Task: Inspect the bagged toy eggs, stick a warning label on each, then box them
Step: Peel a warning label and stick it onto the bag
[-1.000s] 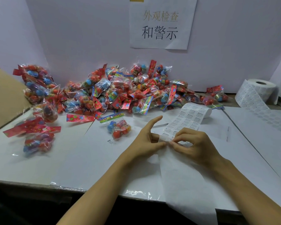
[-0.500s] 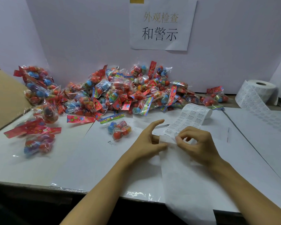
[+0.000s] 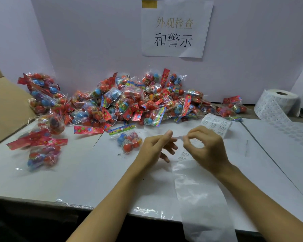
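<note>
- Far left: a brown cardboard box (image 3: pixel 2 109), flap leaning over the table edge.
- Just beside it: a few loose bags of toy eggs (image 3: pixel 42 154), red header cards pointing left and up.
- Against the back wall: a big heap of bagged eggs (image 3: pixel 129 100), bags lying every way, no common direction.
- In front of the heap, apart from it: one single bag (image 3: pixel 129 141) flat on the table, striped header toward the heap, eggs toward the near edge, long axis running roughly front to back.
- Left hand (image 3: pixel 156 147) raised just right of that bag, thumb up, fingers spread loosely; thumb tip touching one end of a small label (image 3: pixel 177 136).
- Label stretched sideways between the two hands, long axis left to right.
- Right hand (image 3: pixel 205 147) pinching the label's other end between thumb and forefinger, other fingers curled.
- Under the hands: a label strip (image 3: pixel 215 124) with printed stickers, its bare shiny backing (image 3: pixel 203 203) trailing over the near edge.
- Far right: a label roll (image 3: pixel 278 100), tail unwound across the table.
- White table (image 3: pixel 87 179); pale wall with a paper sign (image 3: pixel 175 28) in Chinese characters.
</note>
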### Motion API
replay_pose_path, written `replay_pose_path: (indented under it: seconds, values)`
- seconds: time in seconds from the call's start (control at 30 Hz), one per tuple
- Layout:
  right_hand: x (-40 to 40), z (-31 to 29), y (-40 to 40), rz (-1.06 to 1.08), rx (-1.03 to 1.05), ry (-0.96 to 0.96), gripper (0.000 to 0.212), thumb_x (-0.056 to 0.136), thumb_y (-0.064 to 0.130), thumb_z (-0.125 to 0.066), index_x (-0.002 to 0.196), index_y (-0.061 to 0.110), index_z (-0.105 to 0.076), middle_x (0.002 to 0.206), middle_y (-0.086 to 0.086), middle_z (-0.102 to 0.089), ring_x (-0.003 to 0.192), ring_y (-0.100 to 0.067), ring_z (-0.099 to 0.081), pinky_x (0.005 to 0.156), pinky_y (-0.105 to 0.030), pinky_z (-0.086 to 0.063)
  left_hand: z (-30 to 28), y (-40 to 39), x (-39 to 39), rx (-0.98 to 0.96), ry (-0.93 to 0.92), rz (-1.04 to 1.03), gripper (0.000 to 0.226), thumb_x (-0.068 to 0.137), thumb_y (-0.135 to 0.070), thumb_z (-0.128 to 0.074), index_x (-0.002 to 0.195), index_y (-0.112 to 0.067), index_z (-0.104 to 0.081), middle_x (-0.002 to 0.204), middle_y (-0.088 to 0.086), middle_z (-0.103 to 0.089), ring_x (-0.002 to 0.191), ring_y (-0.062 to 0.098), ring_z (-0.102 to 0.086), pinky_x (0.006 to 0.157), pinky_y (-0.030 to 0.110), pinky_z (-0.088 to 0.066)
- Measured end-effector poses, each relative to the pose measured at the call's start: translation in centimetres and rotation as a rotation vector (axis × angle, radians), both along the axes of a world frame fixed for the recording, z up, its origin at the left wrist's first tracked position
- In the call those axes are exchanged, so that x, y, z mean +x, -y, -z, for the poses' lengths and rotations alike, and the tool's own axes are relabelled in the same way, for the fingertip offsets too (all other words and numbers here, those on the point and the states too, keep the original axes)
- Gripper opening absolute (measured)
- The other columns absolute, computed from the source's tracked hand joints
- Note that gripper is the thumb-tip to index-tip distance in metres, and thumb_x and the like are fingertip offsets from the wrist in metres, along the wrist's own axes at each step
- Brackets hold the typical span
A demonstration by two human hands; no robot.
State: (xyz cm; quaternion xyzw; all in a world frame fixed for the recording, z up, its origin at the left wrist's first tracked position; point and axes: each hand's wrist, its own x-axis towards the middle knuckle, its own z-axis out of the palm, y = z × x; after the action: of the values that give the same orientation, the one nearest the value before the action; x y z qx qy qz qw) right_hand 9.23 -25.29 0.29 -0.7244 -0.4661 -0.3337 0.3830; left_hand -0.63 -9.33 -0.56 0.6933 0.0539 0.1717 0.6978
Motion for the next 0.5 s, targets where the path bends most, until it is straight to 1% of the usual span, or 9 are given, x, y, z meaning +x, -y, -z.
replay_pose_path:
  seconds: [0.1,0.17,0.2,0.23,0.27,0.3,0.37,0.43,0.5]
  values:
    - [-0.3,-0.4,-0.9,0.006,-0.079,0.119,0.009,0.08,0.005,-0.08,0.074,0.005,-0.074,0.078,-0.007,-0.071,0.07,-0.027,-0.066,0.061,-0.045,-0.053,-0.2,0.0,-0.2,-0.097,0.01,0.04,0.05,0.095,-0.049,-0.057,0.106,-0.004,-0.077,0.097,0.017,-0.077,0.092,0.026,-0.074,0.07,0.033,-0.06]
    - [-0.4,-0.6,-1.1,-0.036,-0.108,0.112,0.008,0.081,0.011,-0.081,0.078,0.006,-0.075,0.082,-0.005,-0.071,0.074,-0.026,-0.067,0.063,-0.044,-0.051,-0.2,-0.1,-0.2,-0.124,0.028,0.045,0.05,0.096,-0.046,-0.057,0.109,-0.002,-0.076,0.103,0.018,-0.077,0.099,0.029,-0.074,0.077,0.035,-0.061]
    - [-0.5,-0.7,-1.2,-0.068,-0.119,0.067,0.011,0.082,0.016,-0.082,0.083,0.007,-0.077,0.086,-0.005,-0.071,0.079,-0.025,-0.068,0.066,-0.044,-0.052,-0.3,-0.2,-0.2,-0.141,0.038,0.038,0.048,0.097,-0.045,-0.057,0.109,-0.002,-0.076,0.104,0.018,-0.077,0.099,0.028,-0.074,0.078,0.035,-0.061]
    - [-0.6,-0.8,-1.4,-0.1,-0.115,-0.01,0.017,0.083,0.022,-0.083,0.088,0.006,-0.077,0.091,-0.006,-0.071,0.084,-0.024,-0.068,0.071,-0.044,-0.052,-0.3,-0.3,-0.3,-0.167,0.05,0.027,0.046,0.096,-0.044,-0.057,0.107,-0.003,-0.077,0.104,0.017,-0.077,0.097,0.028,-0.074,0.078,0.036,-0.061]
    - [-0.7,-1.1,-1.5,-0.118,-0.089,-0.102,0.024,0.083,0.027,-0.083,0.093,0.006,-0.078,0.097,-0.007,-0.07,0.09,-0.023,-0.067,0.078,-0.041,-0.053,-0.5,-0.4,-0.3,-0.198,0.063,0.016,0.045,0.096,-0.043,-0.058,0.106,-0.004,-0.077,0.103,0.018,-0.077,0.096,0.028,-0.073,0.078,0.036,-0.061]
    - [-0.8,-1.5,-1.6,-0.113,-0.047,-0.198,0.03,0.082,0.033,-0.082,0.096,0.007,-0.077,0.102,-0.007,-0.068,0.097,-0.02,-0.066,0.083,-0.034,-0.053,-0.6,-0.6,-0.2,-0.23,0.076,0.008,0.044,0.095,-0.042,-0.058,0.105,-0.004,-0.077,0.103,0.018,-0.076,0.095,0.028,-0.073,0.079,0.037,-0.061]
    - [-1.0,-2.4,-1.7,-0.064,-0.016,-0.423,0.037,0.076,0.047,-0.079,0.096,0.016,-0.078,0.112,0.0,-0.063,0.109,-0.012,-0.059,0.089,-0.022,-0.047,-0.6,-0.8,-0.2,-0.292,0.096,0.011,0.047,0.094,-0.043,-0.057,0.107,-0.002,-0.076,0.103,0.019,-0.075,0.095,0.029,-0.072,0.081,0.039,-0.06]
    - [-0.8,-3.2,-1.8,-0.078,-0.081,-0.649,0.036,0.07,0.057,-0.076,0.089,0.027,-0.078,0.117,0.009,-0.06,0.117,-0.008,-0.054,0.09,-0.022,-0.045,-0.7,-1.0,-0.2,-0.333,0.109,0.022,0.05,0.094,-0.044,-0.057,0.11,0.0,-0.074,0.105,0.02,-0.074,0.096,0.029,-0.072,0.081,0.039,-0.059]
    - [-0.4,-3.7,-1.7,-0.129,-0.156,-0.76,0.023,0.073,0.052,-0.078,0.082,0.03,-0.077,0.119,0.013,-0.06,0.118,-0.007,-0.055,0.092,-0.026,-0.047,-0.6,-1.2,-0.1,-0.339,0.115,0.036,0.05,0.093,-0.044,-0.059,0.11,0.0,-0.074,0.107,0.021,-0.074,0.098,0.03,-0.072,0.081,0.038,-0.059]
